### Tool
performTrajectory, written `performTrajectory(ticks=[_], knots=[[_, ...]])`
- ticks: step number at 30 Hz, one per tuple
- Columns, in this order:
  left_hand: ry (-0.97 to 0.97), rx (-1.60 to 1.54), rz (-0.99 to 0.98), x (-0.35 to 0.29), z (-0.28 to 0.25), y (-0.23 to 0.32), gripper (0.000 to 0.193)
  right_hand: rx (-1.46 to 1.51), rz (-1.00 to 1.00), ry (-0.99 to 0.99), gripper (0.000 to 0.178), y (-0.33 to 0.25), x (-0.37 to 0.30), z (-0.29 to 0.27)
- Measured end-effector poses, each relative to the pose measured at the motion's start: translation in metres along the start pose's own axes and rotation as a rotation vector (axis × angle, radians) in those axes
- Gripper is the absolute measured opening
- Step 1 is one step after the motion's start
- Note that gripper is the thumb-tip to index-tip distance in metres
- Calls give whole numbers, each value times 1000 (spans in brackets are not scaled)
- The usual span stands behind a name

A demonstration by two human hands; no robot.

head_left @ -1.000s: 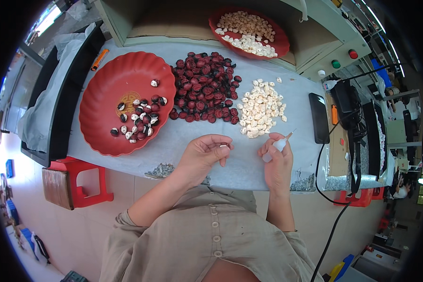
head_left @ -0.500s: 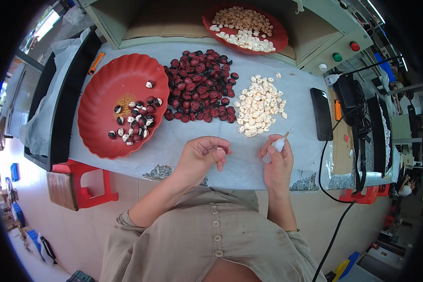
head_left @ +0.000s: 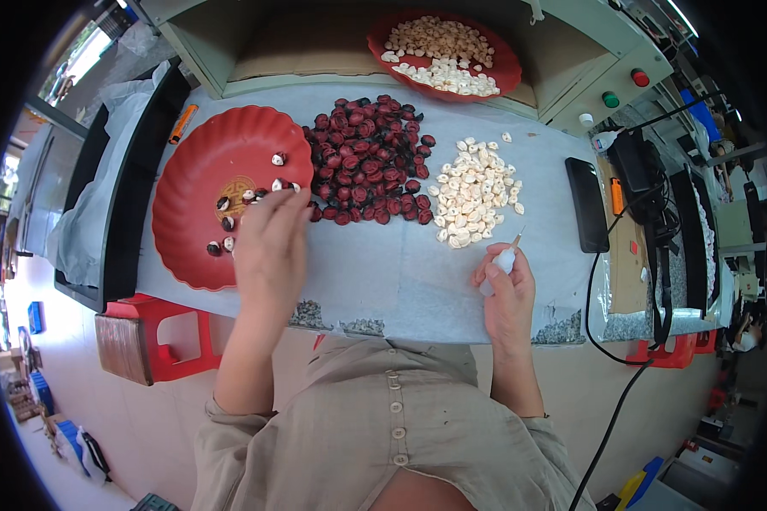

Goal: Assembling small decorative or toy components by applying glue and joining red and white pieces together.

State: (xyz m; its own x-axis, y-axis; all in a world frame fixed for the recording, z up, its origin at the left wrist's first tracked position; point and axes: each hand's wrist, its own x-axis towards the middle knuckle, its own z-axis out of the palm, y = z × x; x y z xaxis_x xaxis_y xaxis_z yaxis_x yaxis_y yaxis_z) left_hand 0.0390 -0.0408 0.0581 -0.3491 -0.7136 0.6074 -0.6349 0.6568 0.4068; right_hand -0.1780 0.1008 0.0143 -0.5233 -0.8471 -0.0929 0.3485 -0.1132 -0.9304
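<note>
Over the right part of a scalloped red plate (head_left: 192, 170) is my left hand (head_left: 268, 243), slightly blurred. Its fingers are drawn together and point down at small dark-red and white pieces; anything between the fingertips is hidden. Several assembled pieces, such as one red-and-white piece (head_left: 279, 159), lie in the plate. My right hand (head_left: 509, 294) is closed around a small white needle-tip squeeze bottle (head_left: 504, 261), tip up. Ahead and between the hands sit a heap of dark-red cupped shells (head_left: 366, 162) and a pile of cream-coloured kernel-like pieces (head_left: 473, 196).
A second red plate (head_left: 511, 72) with tan and white pieces stands within a pale green cabinet (head_left: 562, 81). On the right lie a black phone (head_left: 585, 204), an orange marker (head_left: 616, 196) and cables. A black tray (head_left: 132, 179) with plastic film borders the left side.
My left hand has moved left and forward from the table's front middle to over the red plate. My right hand stays nearly in place with the bottle.
</note>
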Motion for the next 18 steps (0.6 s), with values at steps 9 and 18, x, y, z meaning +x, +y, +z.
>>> performTrajectory(ticks=[9,18], knots=[[-365,-57,268,7,83,45,21,-8,-6,-15,19,3,-2,1],[-337,-212,314,-7,38,35,19,6,13,-50,21,0,-1,-1]])
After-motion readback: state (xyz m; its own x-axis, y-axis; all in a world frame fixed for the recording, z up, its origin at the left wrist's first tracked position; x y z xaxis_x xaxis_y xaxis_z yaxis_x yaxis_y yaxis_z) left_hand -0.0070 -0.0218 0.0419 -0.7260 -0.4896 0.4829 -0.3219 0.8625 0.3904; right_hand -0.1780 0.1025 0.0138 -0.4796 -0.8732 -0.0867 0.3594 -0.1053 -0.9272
